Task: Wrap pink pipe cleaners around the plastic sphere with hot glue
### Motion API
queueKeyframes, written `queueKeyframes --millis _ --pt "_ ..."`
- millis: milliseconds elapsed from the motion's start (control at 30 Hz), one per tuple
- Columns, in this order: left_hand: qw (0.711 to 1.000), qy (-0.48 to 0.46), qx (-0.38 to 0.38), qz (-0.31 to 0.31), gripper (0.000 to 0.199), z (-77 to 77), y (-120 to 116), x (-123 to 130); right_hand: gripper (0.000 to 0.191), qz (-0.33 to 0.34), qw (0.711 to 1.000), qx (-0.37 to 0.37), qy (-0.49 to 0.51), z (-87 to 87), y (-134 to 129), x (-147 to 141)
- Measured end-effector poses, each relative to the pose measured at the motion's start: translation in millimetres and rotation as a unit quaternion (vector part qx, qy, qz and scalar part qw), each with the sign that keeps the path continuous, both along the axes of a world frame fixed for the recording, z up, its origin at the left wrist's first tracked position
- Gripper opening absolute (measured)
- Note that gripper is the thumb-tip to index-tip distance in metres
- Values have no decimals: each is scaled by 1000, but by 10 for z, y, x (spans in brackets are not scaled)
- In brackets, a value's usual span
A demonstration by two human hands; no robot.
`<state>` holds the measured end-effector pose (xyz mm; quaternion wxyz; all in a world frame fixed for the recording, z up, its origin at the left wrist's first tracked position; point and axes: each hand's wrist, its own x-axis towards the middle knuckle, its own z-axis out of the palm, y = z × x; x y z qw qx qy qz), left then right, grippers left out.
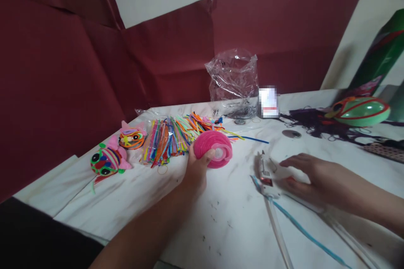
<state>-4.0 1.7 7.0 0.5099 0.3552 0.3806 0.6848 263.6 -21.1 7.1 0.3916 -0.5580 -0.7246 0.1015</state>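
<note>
My left hand (202,163) is closed round a pink ball (211,143) wrapped in coils of fuzzy pipe cleaner, with a pale round spot on the side facing me. Over the handle of a white hot glue gun (265,172), my right hand (304,176) is open, its thumb and fingers apart; whether it touches the handle I cannot tell. The gun lies on its side, nozzle away from me, with a clear glue stick (279,233) sticking out of its back. Beside it a blue pipe cleaner (306,233) trails toward the table's near edge.
Many-coloured pipe cleaners (170,138) lie bundled in clear plastic. Left of them sit two decorated fish-like figures, a striped one (109,159) and an orange one (132,138). A clear bag (235,80) stands against the maroon backing. At right are a green balloon-like object (362,111) and dark strands (306,122).
</note>
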Motion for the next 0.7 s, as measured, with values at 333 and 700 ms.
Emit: queueKeyframes --millis 333,700 --pt "997 66 40 2 78 -22 -60 8 23 166 960 -59 218 359 -100 -965" --pt "992 101 70 -3 82 -81 -63 -18 20 123 913 -153 358 313 -67 -1210"
